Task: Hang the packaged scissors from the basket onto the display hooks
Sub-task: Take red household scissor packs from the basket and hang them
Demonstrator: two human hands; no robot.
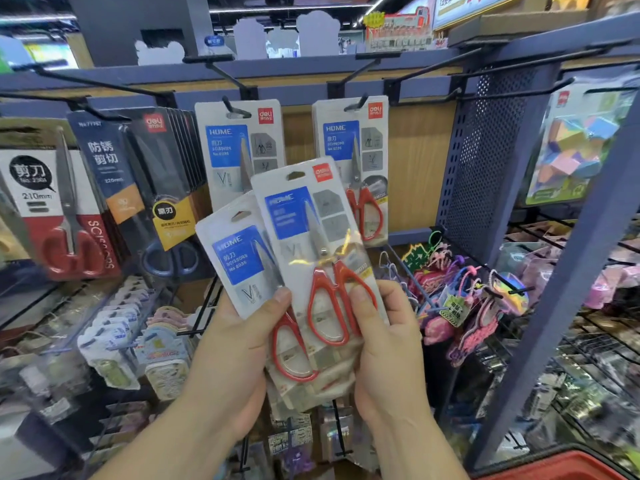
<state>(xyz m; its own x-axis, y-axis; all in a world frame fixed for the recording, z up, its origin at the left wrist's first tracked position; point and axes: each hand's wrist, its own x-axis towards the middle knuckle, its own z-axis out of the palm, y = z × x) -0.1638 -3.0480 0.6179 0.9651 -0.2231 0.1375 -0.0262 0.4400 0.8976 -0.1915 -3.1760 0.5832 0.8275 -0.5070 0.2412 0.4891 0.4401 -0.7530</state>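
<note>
Two hands (235,348), two held scissor packs (301,233), one basket (557,467)

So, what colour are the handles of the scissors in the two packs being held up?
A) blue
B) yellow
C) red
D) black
C: red handle loops show through the front pack pinched by the right hand and through the rear pack gripped by the left hand.

Black metal hooks (228,77) jut from the wood-backed, blue-framed display panel (422,161). Two white-carded packs of red-handled scissors (225,147) hang at its middle, dark scissors packs (114,174) towards its left edge.
</note>
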